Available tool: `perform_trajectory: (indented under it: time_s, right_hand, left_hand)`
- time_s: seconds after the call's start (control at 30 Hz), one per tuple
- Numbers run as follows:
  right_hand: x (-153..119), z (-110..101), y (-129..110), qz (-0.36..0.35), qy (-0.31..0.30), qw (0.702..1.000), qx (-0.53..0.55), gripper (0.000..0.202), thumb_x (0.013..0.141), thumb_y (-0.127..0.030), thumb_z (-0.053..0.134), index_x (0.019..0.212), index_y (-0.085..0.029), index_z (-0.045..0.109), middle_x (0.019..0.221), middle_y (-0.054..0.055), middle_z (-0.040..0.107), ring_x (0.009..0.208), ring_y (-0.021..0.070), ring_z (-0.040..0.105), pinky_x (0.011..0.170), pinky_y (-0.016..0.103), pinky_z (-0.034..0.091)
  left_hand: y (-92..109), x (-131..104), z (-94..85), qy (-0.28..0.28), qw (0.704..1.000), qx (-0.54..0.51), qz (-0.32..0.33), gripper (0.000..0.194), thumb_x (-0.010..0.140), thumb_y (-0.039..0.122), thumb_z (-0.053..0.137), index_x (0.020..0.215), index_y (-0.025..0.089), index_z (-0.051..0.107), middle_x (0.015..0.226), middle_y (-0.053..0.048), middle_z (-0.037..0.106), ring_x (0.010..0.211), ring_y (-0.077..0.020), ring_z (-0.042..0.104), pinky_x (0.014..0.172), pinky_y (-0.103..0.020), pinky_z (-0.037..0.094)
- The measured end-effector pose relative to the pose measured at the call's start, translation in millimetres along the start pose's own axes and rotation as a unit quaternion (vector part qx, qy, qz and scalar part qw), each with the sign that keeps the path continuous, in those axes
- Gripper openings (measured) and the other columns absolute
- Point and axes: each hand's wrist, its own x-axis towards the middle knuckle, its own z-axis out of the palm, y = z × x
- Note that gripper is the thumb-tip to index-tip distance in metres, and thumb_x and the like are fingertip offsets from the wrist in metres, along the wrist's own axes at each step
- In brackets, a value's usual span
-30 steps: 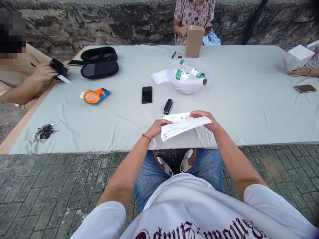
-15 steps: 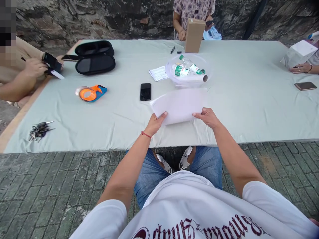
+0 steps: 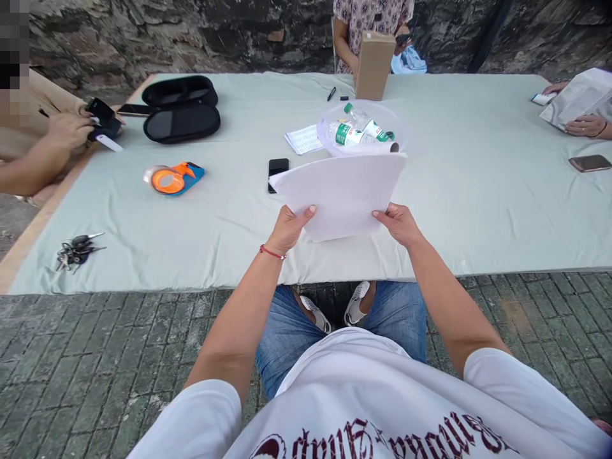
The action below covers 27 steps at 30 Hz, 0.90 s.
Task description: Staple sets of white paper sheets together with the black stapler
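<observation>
White paper [image 3: 342, 194], which looks like several sheets together, is held up over the near edge of the table. My left hand [image 3: 291, 226] grips its left side, thumb on top and fingers hidden underneath. On the right side, my right hand [image 3: 399, 223] pinches it the same way. Just behind the paper's left corner lies a black phone [image 3: 278, 167], partly covered. Beyond the far edge sits a clear plastic basin [image 3: 324, 131] with plastic bottles [image 3: 348, 134] and a cardboard tube [image 3: 393, 147] in it.
An orange and blue tape dispenser [image 3: 174, 178], keys [image 3: 76, 250] and an open black case [image 3: 184, 122] lie on the left. A printed sheet [image 3: 303, 140] and a marker [image 3: 331, 94] are near the basin. A cardboard box [image 3: 375, 67] stands farther back. People sit around the cloth-covered table [image 3: 478, 191].
Both hands have tilted the paper up, so it now stands taller and covers part of the phone. My left hand moved slightly left. At right, a person's white box has turned.
</observation>
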Motion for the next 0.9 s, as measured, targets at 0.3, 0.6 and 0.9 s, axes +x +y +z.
perform_trajectory:
  time_s: [0.3,0.6,0.9]
  right_hand:
    - [-2.2,7.7,11.2,-0.012,-0.002,1.000,-0.020,0.052,0.090,-0.057,0.061,0.133,-0.029,0.062,0.133,0.004,0.067,0.126,0.0251,0.060,0.111,0.047,0.046]
    - [3.4,5.2,22.7,-0.016,0.006,1.000,0.007,0.044,0.092,-0.052,0.059,0.129,-0.028,0.063,0.128,0.004,0.068,0.116,0.0223,0.063,0.108,0.044,0.047]
    - [-4.5,4.3,31.5,0.056,-0.008,0.997,-0.059,0.045,0.094,-0.058,0.049,0.123,-0.027,0.064,0.110,0.003,0.069,0.095,0.0203,0.062,0.086,0.037,0.052]
  left_hand:
    - [-11.4,-0.2,2.2,-0.036,0.999,0.012,-0.025,0.068,0.064,0.050,0.088,0.119,0.015,0.068,0.123,-0.016,0.071,0.124,-0.0329,0.062,0.108,-0.049,0.049]
    - [-12.2,12.1,7.7,0.059,0.997,-0.013,-0.040,0.055,0.064,0.053,0.087,0.101,0.014,0.073,0.107,-0.014,0.076,0.118,-0.0318,0.065,0.103,-0.045,0.053]
    - [-15.6,16.6,4.6,0.150,0.977,-0.121,-0.090,0.056,0.057,0.042,0.094,0.102,0.018,0.072,0.113,-0.011,0.075,0.119,-0.0296,0.065,0.105,-0.045,0.053]
